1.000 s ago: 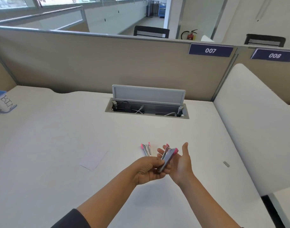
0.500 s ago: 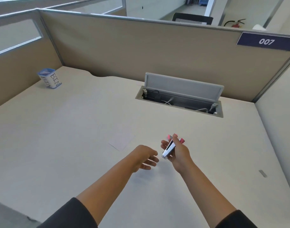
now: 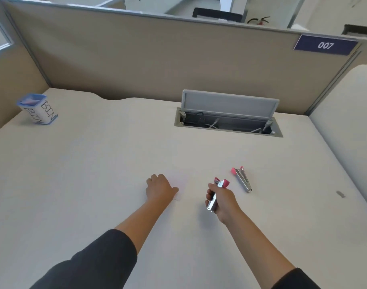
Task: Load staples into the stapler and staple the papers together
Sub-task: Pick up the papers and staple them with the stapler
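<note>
Far left, a small white cup (image 3: 40, 110) with a blue rim and "BIN" handwritten on its side sits on the desk (image 3: 95, 163), well apart from your hands. The desk is matte off-white; tan fabric partitions close it in at the back and left. Behind the work area a grey cable hatch (image 3: 228, 115) stands propped open, with cords showing in the recess. A dark blue plate reading "007" (image 3: 325, 45) hangs on the partition at upper right.

Your left hand (image 3: 159, 188) rests palm-down on the desk, knuckles bent, over a pale sheet of paper (image 3: 181, 189) that barely stands out from the surface; I cannot tell whether the fingers pinch it or only press. Your right hand (image 3: 222, 200) is curled round the stapler (image 3: 217, 192), a slim chrome body with pink plastic ends, held above the desk with the pink end pointing away from you. Just right of it a second chrome-and-pink stapler (image 3: 242, 179) lies flat on the desk, apart from your hand. Farther right lies a small grey strip (image 3: 340, 194), too small to identify.

Versus half a second ago: your left hand was lifted, fingers loose, near the stapler; it is now down on the paper, farther from your right. The grip on the stapler is unchanged. The view has swung right, bringing the second stapler into frame.

Nothing blocks the space between your hands.
</note>
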